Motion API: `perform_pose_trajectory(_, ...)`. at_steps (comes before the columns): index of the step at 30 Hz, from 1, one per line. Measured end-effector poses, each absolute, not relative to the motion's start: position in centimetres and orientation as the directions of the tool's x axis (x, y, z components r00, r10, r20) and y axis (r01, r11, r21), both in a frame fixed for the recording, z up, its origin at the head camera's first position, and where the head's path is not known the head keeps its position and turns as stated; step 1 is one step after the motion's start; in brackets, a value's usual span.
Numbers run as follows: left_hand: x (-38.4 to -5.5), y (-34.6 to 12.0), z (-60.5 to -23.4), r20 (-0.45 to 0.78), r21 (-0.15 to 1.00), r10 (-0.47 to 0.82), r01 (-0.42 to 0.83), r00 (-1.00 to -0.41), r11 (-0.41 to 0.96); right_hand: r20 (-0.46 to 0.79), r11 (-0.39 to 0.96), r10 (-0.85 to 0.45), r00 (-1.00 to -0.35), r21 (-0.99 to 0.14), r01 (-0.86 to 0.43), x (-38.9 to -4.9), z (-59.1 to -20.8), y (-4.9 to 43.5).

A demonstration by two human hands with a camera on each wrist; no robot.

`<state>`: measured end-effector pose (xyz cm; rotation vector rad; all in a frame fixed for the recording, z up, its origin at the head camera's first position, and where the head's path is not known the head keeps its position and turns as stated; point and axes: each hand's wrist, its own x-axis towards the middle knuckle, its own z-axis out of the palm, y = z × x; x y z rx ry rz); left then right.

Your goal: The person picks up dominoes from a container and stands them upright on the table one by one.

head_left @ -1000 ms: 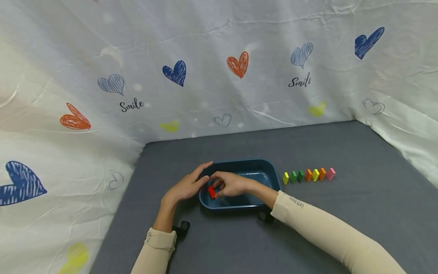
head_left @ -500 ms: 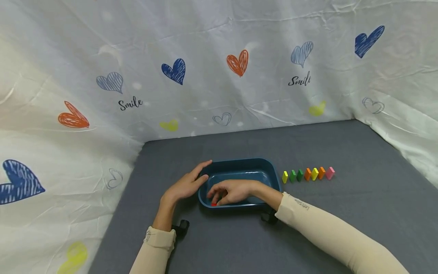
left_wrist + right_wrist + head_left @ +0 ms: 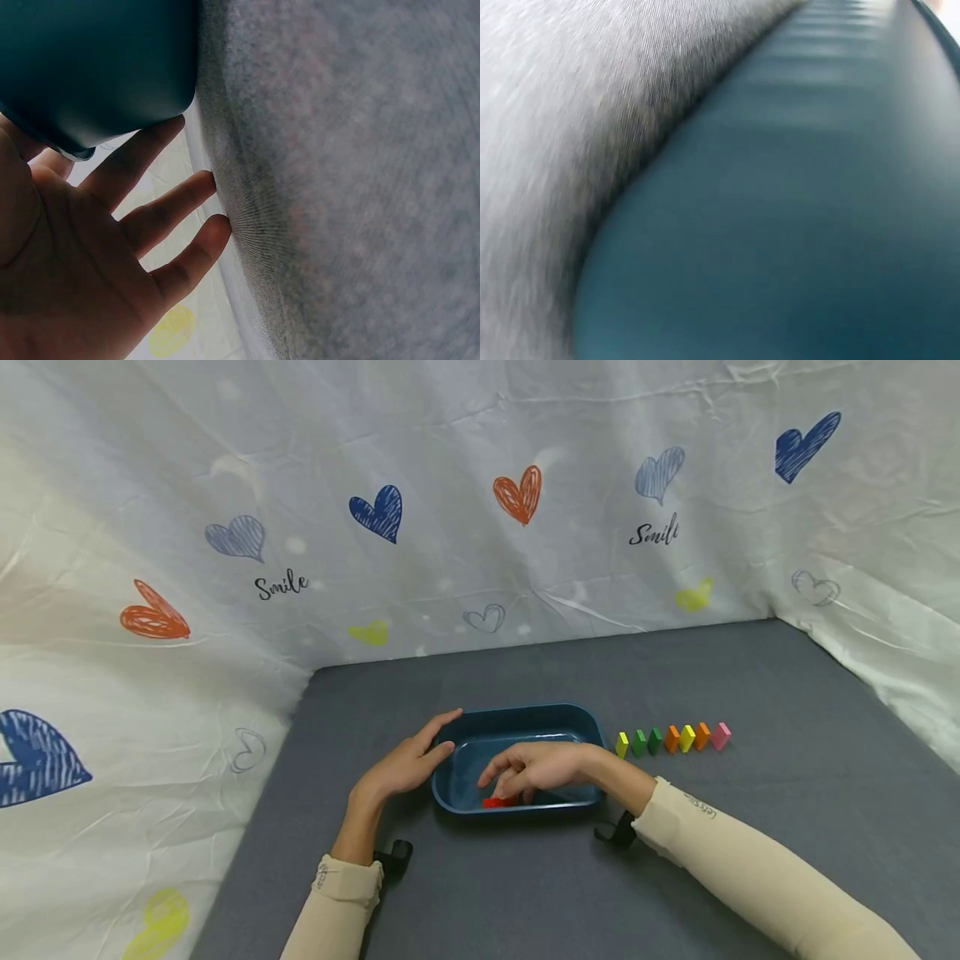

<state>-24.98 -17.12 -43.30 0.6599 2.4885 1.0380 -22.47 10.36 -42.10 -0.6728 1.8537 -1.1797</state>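
A dark blue tray (image 3: 517, 723) sits on the grey cloth, with a small red domino block (image 3: 494, 803) by its front inner wall. My right hand (image 3: 546, 765) reaches into the tray with bent fingers and pinches the red block, partly covering it. At the tray's left end rests my left hand (image 3: 402, 768), fingers spread and straight, thumb at the rim. The left wrist view shows a fingertip of that hand (image 3: 75, 240) against the outside of the tray (image 3: 105, 60). Only the tray's outer wall (image 3: 780, 195) and cloth appear in the right wrist view; the right hand is hidden there.
Right of the tray, several upright blocks form a row, from a yellow block (image 3: 622, 744) through green and orange ones to a pink block (image 3: 721, 737). A white curtain (image 3: 450, 560) printed with hearts borders the grey cloth (image 3: 465, 885) at the back and sides.
My right hand has moved the red block from the tray's left part towards the front wall, then rightward along it. The left hand keeps its place at the tray's end.
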Motion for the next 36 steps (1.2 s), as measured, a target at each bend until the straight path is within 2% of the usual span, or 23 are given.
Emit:
perform_pose_trajectory(5, -25.1, -17.1, -43.3, -0.148, 0.730, 0.546, 0.282, -0.824, 0.623, -0.332, 0.416, -0.773, -0.540, -0.909, -0.036, -22.2, -41.5, 11.7)
perform_pose_trajectory(10, -25.1, -17.2, -43.4, -0.141, 0.727, 0.545, 0.287, -0.826, 0.623, -0.328, 0.397, -0.768, -0.550, -0.918, -0.008, -21.9, -41.1, 12.1)
perform_pose_trajectory(21, -25.1, -17.1, -43.2, -0.140, 0.721, 0.547, 0.294, -0.825, 0.628, -0.366, 0.355, -0.793, -0.487, -0.927, 0.120, -22.4, -41.9, 13.3)
perform_pose_trajectory(26, -25.1, -17.1, -43.1, -0.142, 0.728, 0.559, 0.296, -0.817, 0.618, -0.336, 0.336, -0.821, -0.462, -0.938, 0.087, -22.4, -41.7, 14.5)
perform_pose_trajectory(29, -25.1, -17.1, -43.1, -0.135, 0.729, 0.571, 0.309, -0.809, 0.611, -0.277, 0.305, -0.823, -0.497, -0.952, 0.026, -22.1, -41.1, 15.9)
perform_pose_trajectory(36, -25.1, -17.2, -43.3, -0.125, 0.733, 0.586, 0.323, -0.801, 0.599, -0.086, 0.221, -0.753, -0.652, -0.967, -0.127, -21.4, -39.5, 22.9)
